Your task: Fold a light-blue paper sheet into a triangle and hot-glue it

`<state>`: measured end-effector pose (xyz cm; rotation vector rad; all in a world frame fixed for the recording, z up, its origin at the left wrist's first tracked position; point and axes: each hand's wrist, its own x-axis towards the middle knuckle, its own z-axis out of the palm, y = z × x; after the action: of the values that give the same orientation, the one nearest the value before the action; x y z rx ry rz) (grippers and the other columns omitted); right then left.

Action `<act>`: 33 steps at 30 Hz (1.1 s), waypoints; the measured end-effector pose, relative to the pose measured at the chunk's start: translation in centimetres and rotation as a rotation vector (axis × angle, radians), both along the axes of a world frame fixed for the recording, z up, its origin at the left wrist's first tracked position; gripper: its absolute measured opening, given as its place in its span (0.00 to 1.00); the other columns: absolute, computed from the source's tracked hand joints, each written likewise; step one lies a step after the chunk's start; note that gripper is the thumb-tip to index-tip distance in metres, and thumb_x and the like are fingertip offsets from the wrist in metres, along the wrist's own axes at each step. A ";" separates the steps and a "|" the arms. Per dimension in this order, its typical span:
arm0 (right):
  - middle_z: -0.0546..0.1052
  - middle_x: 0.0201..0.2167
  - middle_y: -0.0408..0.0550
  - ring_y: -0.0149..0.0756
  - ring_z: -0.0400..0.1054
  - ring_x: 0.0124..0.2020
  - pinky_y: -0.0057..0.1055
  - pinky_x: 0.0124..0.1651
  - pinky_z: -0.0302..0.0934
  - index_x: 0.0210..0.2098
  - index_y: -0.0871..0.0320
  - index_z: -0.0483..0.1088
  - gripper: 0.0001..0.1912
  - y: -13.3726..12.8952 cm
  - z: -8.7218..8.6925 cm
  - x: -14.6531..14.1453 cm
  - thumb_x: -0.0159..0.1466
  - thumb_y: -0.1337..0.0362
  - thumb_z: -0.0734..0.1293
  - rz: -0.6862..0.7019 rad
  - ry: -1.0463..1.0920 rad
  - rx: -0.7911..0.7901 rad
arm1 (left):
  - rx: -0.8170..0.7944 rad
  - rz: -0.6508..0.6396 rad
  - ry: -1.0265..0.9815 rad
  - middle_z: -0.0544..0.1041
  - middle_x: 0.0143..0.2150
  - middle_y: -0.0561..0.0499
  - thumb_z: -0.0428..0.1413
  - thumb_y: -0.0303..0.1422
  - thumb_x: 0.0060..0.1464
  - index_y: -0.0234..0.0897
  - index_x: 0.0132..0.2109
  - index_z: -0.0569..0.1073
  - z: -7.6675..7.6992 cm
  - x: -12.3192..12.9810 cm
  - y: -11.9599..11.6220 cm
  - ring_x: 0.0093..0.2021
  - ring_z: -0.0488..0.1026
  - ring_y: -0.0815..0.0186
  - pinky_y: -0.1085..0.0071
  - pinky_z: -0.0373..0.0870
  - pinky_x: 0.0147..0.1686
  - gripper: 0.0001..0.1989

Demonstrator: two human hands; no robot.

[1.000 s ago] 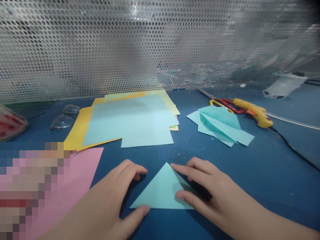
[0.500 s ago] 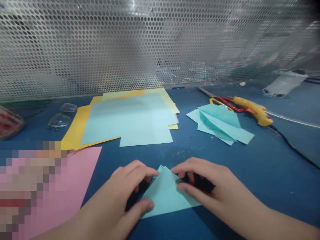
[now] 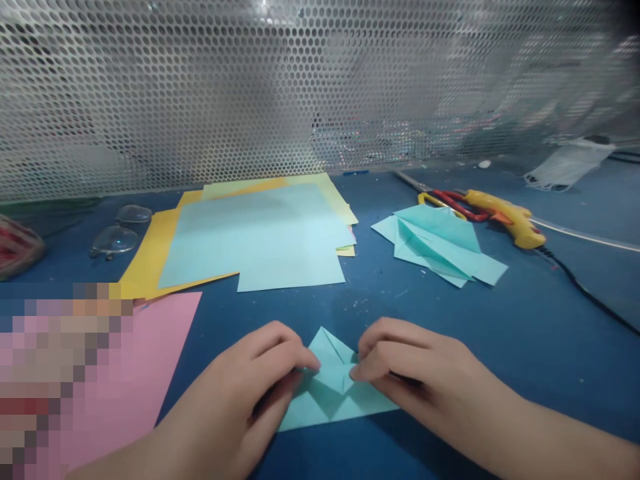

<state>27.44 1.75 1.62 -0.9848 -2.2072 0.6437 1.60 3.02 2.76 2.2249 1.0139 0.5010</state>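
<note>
A light teal folded paper (image 3: 333, 400) lies on the blue table in front of me, its top point facing away and one flap turned down toward me. My left hand (image 3: 270, 380) closes on the flap's left side, index fingertip pressed on it and the thumb mostly hidden. On the right side, my right hand (image 3: 415, 367) pinches the flap's edge between bent fingers and thumb. Further off to the right lie several folded teal paper pieces (image 3: 440, 243), stacked loosely.
Behind the hands are light blue sheets (image 3: 255, 240) over yellow paper (image 3: 143, 257). Pink paper (image 3: 150, 360) and glasses (image 3: 115, 240) lie left. Scissors (image 3: 450, 203), a yellow glue gun (image 3: 510, 217) with its cord and a white mask (image 3: 570, 165) are right. A perforated metal panel (image 3: 225, 93) stands behind.
The paper's upper flap has come down toward me, uncovering a point behind it. Both hands have gone from spread fingers to gripping the flap's two sides.
</note>
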 end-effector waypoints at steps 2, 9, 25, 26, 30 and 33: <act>0.78 0.39 0.46 0.29 0.75 0.38 0.22 0.41 0.68 0.40 0.54 0.73 0.17 0.2 0.4 0.3 0.71 0.79 0.58 0.055 -0.076 0.087 | 0.106 -0.043 0.020 0.76 0.47 0.59 0.47 0.22 0.67 0.49 0.49 0.72 -0.1 -0.1 -0.1 0.43 0.77 0.73 0.82 0.71 0.44 0.15; 0.81 0.40 0.50 0.33 0.75 0.40 0.29 0.48 0.70 0.45 0.60 0.75 0.19 0.7 1.1 0.9 0.77 0.73 0.53 0.209 -0.263 0.250 | 0.503 -0.183 0.142 0.84 0.45 0.53 0.43 0.20 0.66 0.42 0.50 0.75 0.6 -0.6 -0.3 0.41 0.81 0.65 0.76 0.76 0.45 0.19; 0.84 0.46 0.48 0.34 0.76 0.45 0.32 0.51 0.67 0.45 0.64 0.78 0.22 1.3 1.8 0.4 0.79 0.72 0.52 0.262 -0.294 0.340 | 0.591 -0.278 0.166 0.80 0.59 0.49 0.46 0.20 0.64 0.41 0.65 0.70 -0.6 -1.8 -1.3 0.60 0.77 0.61 0.69 0.67 0.63 0.26; 0.84 0.45 0.48 0.34 0.76 0.45 0.32 0.51 0.67 0.45 0.65 0.78 0.24 1.3 1.8 0.4 0.79 0.72 0.51 0.278 -0.299 0.351 | 0.610 -0.285 0.173 0.80 0.59 0.48 0.46 0.20 0.64 0.39 0.63 0.71 -0.4 -1.8 -1.2 0.60 0.77 0.61 0.69 0.66 0.64 0.25; 0.85 0.41 0.48 0.34 0.77 0.41 0.33 0.49 0.67 0.45 0.67 0.79 0.27 1.1 1.8 0.4 0.80 0.73 0.48 0.314 -0.325 0.405 | 0.697 -0.320 0.244 0.81 0.56 0.46 0.43 0.18 0.64 0.33 0.58 0.74 -0.1 -1.5 -1.2 0.58 0.78 0.61 0.69 0.65 0.64 0.22; 0.85 0.40 0.49 0.34 0.77 0.40 0.35 0.49 0.67 0.46 0.67 0.78 0.26 1.1 1.8 0.5 0.79 0.73 0.49 0.321 -0.339 0.413 | 0.711 -0.337 0.282 0.82 0.56 0.46 0.42 0.18 0.65 0.33 0.57 0.74 0.1 -1.4 -1.1 0.56 0.79 0.61 0.69 0.65 0.64 0.22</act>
<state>27.96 2.82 3.46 -0.5611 -2.6830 0.1396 0.15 1.88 2.90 3.0977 0.6108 0.4451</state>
